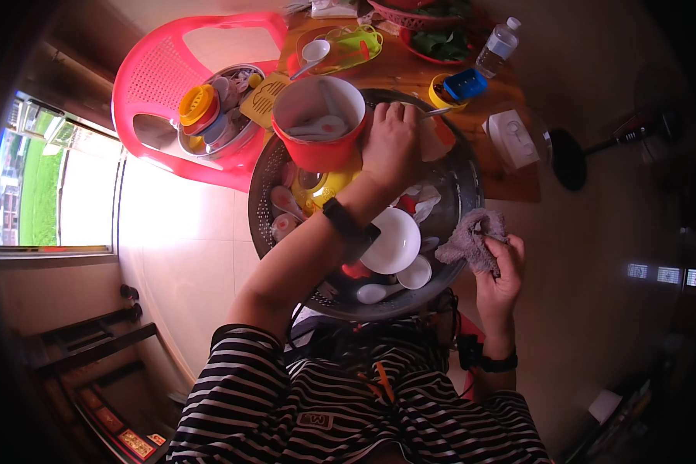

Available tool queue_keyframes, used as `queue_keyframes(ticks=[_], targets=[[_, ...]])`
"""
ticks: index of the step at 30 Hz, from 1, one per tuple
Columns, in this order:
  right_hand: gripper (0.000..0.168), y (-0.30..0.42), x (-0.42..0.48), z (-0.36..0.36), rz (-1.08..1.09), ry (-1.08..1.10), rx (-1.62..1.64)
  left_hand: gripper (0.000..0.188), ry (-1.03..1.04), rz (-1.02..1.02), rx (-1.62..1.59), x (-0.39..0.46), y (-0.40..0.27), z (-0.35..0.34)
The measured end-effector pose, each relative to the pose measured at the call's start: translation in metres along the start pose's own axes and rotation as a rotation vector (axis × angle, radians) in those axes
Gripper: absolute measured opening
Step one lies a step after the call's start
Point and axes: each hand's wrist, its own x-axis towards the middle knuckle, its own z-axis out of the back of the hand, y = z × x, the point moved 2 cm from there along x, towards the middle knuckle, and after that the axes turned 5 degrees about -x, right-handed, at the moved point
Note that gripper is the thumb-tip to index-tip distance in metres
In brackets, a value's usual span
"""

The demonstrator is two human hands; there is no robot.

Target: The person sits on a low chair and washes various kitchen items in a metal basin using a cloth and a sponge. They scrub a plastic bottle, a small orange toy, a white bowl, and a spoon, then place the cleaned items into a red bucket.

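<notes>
A large dark metal basin [467, 174] with a perforated wall rests before me, holding dishes. My left hand [391, 139] reaches to its far side, fingers bent down beside a red bucket [325, 152] with a white inside. What those fingers grasp is hidden. Inside the bucket lie white spoons [319, 127]. At the basin's right rim, my right hand [501, 261] grips a crumpled mauve cloth [470, 240]. Below my left forearm sit a white bowl [391, 240], a small white cup [414, 272] and a white spoon [377, 293]. A yellow plastic piece [325, 188] is partly covered by the bucket.
A pink plastic chair [151, 81] at the left bears a tub [194, 152] of mixed dishes. On the wooden table [504, 180] stand a plastic bottle [497, 47], a yellow container [448, 100], a blue piece [465, 84], a white box [511, 139] and a red bowl of leaves [441, 46].
</notes>
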Motion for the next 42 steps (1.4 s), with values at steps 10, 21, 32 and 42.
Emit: queue_keyframes(ticks=[10,21,32,42], targets=[[0.038,-0.013,-0.003,0.003,-0.033,-0.002,0.003,0.029,0.165,0.032,0.232,-0.005,0.021,-0.027],[0.033,-0.019,0.0,-0.003,-0.066,-0.011,0.032,0.035,0.07,-0.062,0.049,-0.041,0.037,-0.015],[0.034,-0.026,0.008,-0.023,-0.069,0.121,0.096,0.026,0.347,-0.004,0.148,-0.07,0.014,-0.044],[0.036,-0.036,-0.002,-0.001,-0.139,-0.034,0.076,0.03,0.755,0.055,0.143,-0.056,-0.012,-0.047]])
